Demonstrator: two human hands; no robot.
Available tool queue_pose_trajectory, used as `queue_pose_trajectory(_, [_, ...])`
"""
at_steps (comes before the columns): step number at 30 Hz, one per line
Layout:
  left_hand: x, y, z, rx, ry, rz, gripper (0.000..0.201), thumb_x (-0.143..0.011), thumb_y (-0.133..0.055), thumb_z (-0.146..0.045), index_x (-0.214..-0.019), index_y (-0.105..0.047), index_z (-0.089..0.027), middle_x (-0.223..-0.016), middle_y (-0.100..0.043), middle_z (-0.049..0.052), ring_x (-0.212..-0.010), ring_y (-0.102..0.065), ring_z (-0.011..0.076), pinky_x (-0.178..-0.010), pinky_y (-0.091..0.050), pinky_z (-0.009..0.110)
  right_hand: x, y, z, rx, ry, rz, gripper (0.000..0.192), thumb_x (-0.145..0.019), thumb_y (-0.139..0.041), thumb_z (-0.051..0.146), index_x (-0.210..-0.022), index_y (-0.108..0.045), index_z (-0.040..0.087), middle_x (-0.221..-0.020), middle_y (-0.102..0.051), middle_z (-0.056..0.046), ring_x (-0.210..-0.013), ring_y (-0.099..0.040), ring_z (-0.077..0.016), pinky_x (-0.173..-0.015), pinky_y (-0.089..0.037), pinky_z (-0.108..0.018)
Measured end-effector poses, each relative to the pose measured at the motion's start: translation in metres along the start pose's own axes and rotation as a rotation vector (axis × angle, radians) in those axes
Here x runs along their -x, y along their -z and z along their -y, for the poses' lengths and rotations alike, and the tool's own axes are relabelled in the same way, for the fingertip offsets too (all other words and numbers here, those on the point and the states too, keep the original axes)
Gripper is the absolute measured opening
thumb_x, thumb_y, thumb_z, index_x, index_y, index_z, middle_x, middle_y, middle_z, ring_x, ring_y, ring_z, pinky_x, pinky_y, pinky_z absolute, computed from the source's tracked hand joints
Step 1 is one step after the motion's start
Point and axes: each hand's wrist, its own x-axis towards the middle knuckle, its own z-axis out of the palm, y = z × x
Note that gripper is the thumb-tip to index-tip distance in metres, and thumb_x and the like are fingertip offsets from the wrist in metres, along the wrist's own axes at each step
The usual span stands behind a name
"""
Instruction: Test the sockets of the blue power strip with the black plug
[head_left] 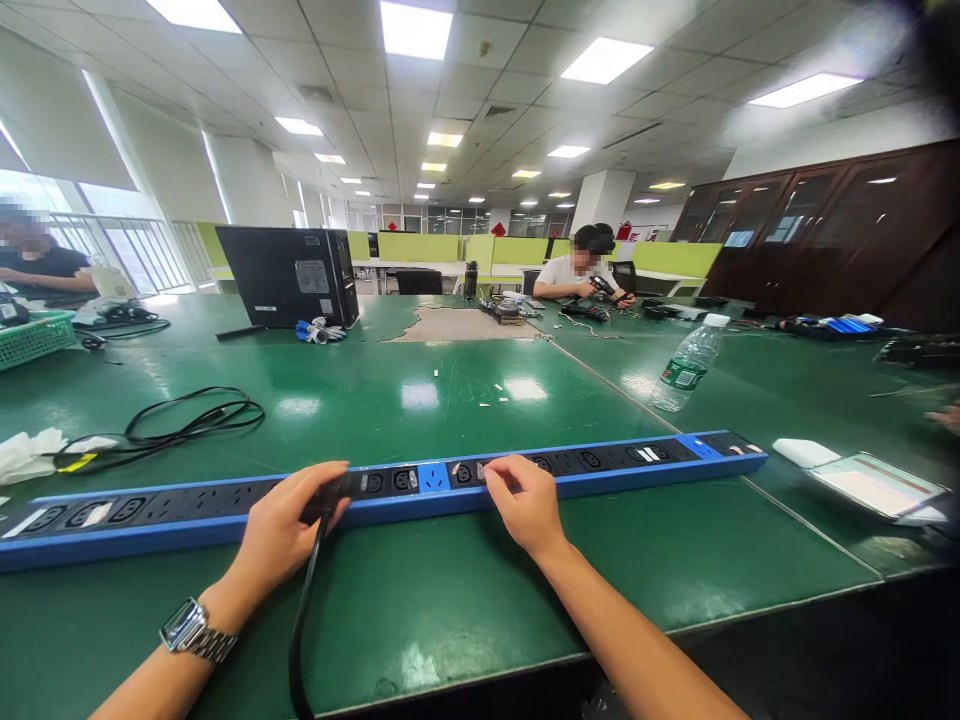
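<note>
A long blue power strip (420, 515) with black and blue sockets lies across the green table in front of me. My left hand (289, 510), with a metal-band watch on its wrist, is closed round the dark plug of a black power cord (304, 620) at the strip's middle. That cord hangs down past the table's front edge. The plug is mostly covered by my fingers, so I cannot tell how deep it sits. My right hand (525, 500) pinches at a socket right of the middle blue one; whatever is between thumb and finger is too small to make out.
Beyond the strip stand a black computer case (289, 275) and a tilted plastic bottle (686, 365). A coiled black cable (187, 425) lies at left, a tablet-like screen (877, 485) at right. One person (581, 270) handles a tool across the table; another (37, 255) sits far left.
</note>
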Motion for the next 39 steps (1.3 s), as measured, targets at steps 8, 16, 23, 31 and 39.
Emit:
queue_pose_trajectory(8, [-0.0008, 0.0036, -0.0039, -0.046, 0.11, 0.026, 0.04, -0.084, -0.057, -0.053, -0.11, -0.063, -0.024, -0.102, -0.073, 0.003, -0.09, -0.07, 0.0211, -0.082, -0.054, 0.03, -0.0002, 0.0007, 0.0002, -0.013, -0.007, -0.002, 0.019, -0.084, -0.054, 0.024, -0.068, -0.063, 0.02, -0.064, -0.065, 0.0, -0.059, -0.056, -0.0137, -0.06, -0.042, -0.026])
queue_pose_trajectory(16, [-0.0005, 0.0035, -0.0032, 0.061, 0.162, 0.022, 0.039, -0.084, -0.058, -0.055, -0.107, -0.065, -0.024, -0.101, -0.074, 0.002, -0.089, -0.07, 0.0198, -0.08, -0.054, 0.028, 0.0, 0.0004, -0.001, -0.015, -0.012, -0.001, 0.018, -0.084, -0.055, 0.024, -0.069, -0.063, 0.02, -0.064, -0.064, 0.0, -0.058, -0.056, -0.0136, -0.06, -0.042, -0.026])
queue_pose_trajectory(23, [0.0004, 0.0033, -0.0043, 0.065, 0.178, 0.018, 0.038, -0.084, -0.059, -0.055, -0.107, -0.066, -0.025, -0.101, -0.074, 0.002, -0.087, -0.07, 0.0193, -0.076, -0.054, 0.026, -0.0005, 0.0006, -0.0002, -0.018, -0.003, -0.005, 0.018, -0.084, -0.054, 0.024, -0.068, -0.063, 0.02, -0.064, -0.064, 0.001, -0.058, -0.056, -0.0135, -0.06, -0.042, -0.026])
queue_pose_trajectory(31, [0.0002, 0.0026, -0.0036, 0.093, 0.177, 0.006, 0.037, -0.082, -0.061, -0.053, -0.106, -0.066, -0.026, -0.099, -0.074, 0.002, -0.086, -0.07, 0.019, -0.074, -0.056, 0.026, -0.0014, 0.001, 0.0007, -0.023, -0.01, -0.004, 0.018, -0.083, -0.054, 0.023, -0.068, -0.063, 0.02, -0.063, -0.065, 0.001, -0.058, -0.056, -0.0136, -0.059, -0.042, -0.026])
queue_pose_trajectory(39, [-0.0077, 0.0046, -0.0044, 0.18, 0.428, -0.321, 0.046, -0.077, -0.064, -0.057, -0.105, -0.061, -0.021, -0.093, -0.076, 0.006, -0.084, -0.073, 0.0224, -0.078, -0.06, 0.034, -0.0018, 0.0006, 0.0008, -0.005, -0.016, 0.018, 0.018, -0.083, -0.054, 0.023, -0.067, -0.063, 0.021, -0.064, -0.065, 0.0, -0.059, -0.056, -0.0139, -0.061, -0.041, -0.026])
